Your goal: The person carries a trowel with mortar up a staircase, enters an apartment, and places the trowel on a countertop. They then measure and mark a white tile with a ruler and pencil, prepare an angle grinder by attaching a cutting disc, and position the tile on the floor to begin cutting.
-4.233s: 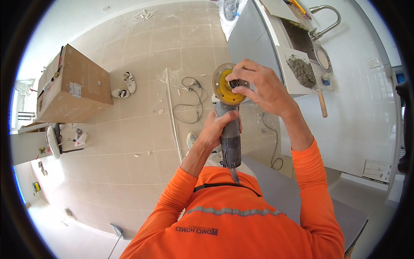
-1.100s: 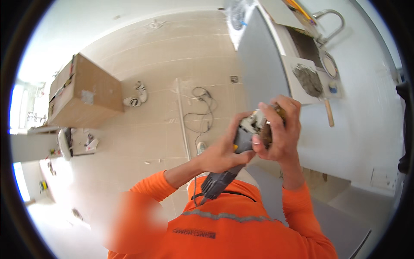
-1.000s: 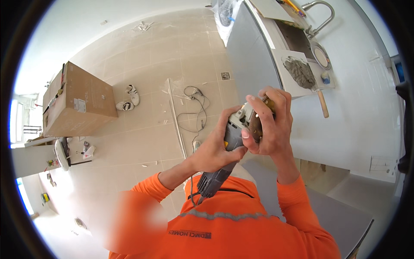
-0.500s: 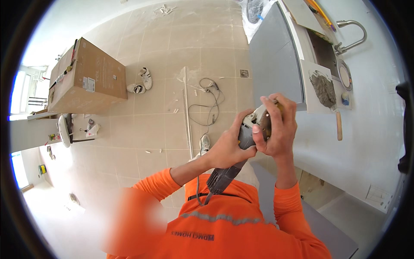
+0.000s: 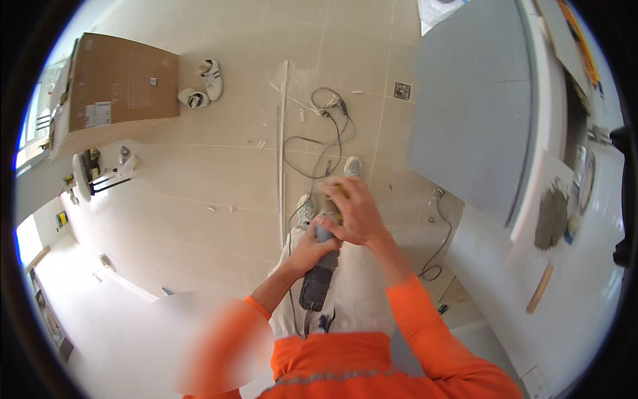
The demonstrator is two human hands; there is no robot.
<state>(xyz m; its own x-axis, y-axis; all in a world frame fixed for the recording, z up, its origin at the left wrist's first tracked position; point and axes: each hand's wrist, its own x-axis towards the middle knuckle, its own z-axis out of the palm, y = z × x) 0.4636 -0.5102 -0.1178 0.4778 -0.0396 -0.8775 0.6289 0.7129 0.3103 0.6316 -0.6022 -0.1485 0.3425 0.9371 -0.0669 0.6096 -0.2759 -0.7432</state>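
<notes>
A dark grey angle grinder (image 5: 318,287) is held low in front of my legs, its rear end toward my waist and its head pointing away. My left hand (image 5: 310,253) is closed around the grinder's body. Over its head curl the fingers of my right hand (image 5: 357,213), hiding most of the disc and guard. A grey power cord (image 5: 292,309) runs from the rear of the tool, past my left leg, to a loop of cable (image 5: 337,136) on the floor.
Long thin strips (image 5: 282,126) lie on the tiles ahead. Far left are a large cardboard box (image 5: 129,76) and a pair of shoes (image 5: 211,80). On the right, a grey cabinet (image 5: 472,100) stands below a counter with a mortar-covered board (image 5: 525,226) and a wooden handle (image 5: 540,287).
Both hands have brought the grinder down and to the left, from beside the counter to in front of my legs. The view has shifted, showing both my shoes and more floor by the cabinet.
</notes>
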